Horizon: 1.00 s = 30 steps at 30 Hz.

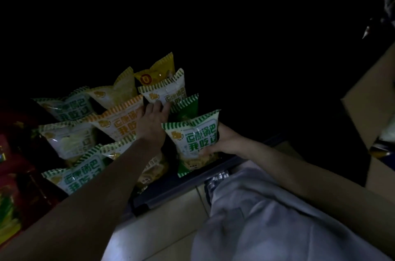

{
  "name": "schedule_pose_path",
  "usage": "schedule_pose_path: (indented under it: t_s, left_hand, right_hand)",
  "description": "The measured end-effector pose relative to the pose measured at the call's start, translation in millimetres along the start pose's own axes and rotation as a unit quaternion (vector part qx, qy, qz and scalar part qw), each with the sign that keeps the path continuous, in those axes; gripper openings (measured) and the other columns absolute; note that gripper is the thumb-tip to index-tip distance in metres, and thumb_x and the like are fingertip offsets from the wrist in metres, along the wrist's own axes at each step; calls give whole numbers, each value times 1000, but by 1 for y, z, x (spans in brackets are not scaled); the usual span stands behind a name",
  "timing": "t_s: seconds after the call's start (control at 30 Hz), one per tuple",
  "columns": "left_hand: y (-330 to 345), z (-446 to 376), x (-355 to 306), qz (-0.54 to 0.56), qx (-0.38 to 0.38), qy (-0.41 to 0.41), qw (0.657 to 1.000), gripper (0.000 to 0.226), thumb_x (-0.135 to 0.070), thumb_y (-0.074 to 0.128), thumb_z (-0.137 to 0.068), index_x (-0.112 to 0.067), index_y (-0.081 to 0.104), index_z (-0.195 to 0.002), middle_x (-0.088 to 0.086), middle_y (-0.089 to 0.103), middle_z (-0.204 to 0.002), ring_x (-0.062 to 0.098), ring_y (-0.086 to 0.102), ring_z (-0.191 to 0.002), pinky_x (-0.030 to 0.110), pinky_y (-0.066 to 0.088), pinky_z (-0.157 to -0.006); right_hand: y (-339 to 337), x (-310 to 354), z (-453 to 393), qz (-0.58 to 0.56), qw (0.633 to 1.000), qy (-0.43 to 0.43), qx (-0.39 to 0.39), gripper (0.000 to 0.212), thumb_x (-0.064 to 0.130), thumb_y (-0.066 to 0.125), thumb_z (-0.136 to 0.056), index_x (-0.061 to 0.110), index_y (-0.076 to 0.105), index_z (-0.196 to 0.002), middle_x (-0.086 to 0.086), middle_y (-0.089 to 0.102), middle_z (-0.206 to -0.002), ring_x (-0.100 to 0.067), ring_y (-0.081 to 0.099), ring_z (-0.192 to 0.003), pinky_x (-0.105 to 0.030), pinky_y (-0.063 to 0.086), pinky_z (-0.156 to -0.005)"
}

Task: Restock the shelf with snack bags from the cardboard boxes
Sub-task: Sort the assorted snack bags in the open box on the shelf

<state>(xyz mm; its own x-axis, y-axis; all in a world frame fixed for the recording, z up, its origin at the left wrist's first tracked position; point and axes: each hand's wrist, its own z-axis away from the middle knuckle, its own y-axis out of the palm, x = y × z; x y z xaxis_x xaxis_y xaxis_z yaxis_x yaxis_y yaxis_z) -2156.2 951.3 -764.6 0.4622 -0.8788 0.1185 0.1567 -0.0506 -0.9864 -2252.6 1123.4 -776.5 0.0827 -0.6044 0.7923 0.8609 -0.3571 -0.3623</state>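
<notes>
Right hand (222,143) pinching green snack bag (193,141) at mid frame, over shelf (192,177). Left hand (152,120) flat, fingers straight, pressing stacked bags (119,121). Light, puffy, slippery, crunchy inside; best held softly by edges.

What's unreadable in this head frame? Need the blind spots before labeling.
- Shelf back and upper levels: lost in darkness above the snack bags.
- Cardboard box: cut off by the right edge; contents not visible.
- Left hand fingertips: pressed among the bags, so the grip is unclear.
- Right hand: mostly behind the green-striped bag it holds.
- Red packages at left: too dark and cropped to identify.
</notes>
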Motion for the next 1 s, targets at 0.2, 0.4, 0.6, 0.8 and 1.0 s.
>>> schedule_pose_path:
  t_s: [0.2, 0.4, 0.6, 0.8, 1.0]
  left_hand:
    - [8, 13, 22, 107, -62, 14, 992, 51, -23, 55, -92, -15, 38, -140, 14, 44, -133, 33, 38, -125, 43, 27, -102]
    - [14, 50, 33, 212, -139, 11, 967, 49, -36, 30, -95, -8, 50, -129, 14, 54, -126, 34, 50, -113, 44, 34, -94]
    - [28, 90, 30, 156, -27, 39, 987, 68, -46, 39, -92, -21, 14, -150, 4, 16, -156, 20, 9, -143, 51, 10, -113]
    - [32, 84, 20, 99, 13, -15, 995, 93, -30, 57, -91, -31, -18, -145, 1, -14, -157, 26, -11, -145, 51, -1, -114]
    - [31, 82, 18, 54, 40, -16, 998, 88, -30, 57, -92, -25, -10, -149, 2, -12, -157, 27, -9, -144, 50, 4, -115]
  right_hand:
    - [19, -22, 1, 28, 1000, -6, -7, 75, 9, 85, -62, 14, 45, -125, 0, 54, -126, -17, 49, -123, -31, 45, -98]
    - [35, -16, 2, -6, 999, 8, -50, 91, 12, 86, -61, 14, 34, -135, -2, 50, -132, -17, 45, -126, -30, 41, -100]
    - [36, -6, 8, 55, 994, 17, -92, 119, 17, 86, -63, 24, 4, -149, -8, 31, -148, -25, 34, -136, -38, 37, -105]
    - [38, 7, 26, 329, 922, -69, -193, 119, 16, 75, -77, 36, -21, -143, -11, -22, -154, -34, 30, -136, -39, 52, -86]
    - [48, 4, 27, 557, 817, -82, -123, 91, 19, 63, -88, 27, -4, -149, -6, -16, -156, -44, -11, -140, -59, 9, -112]
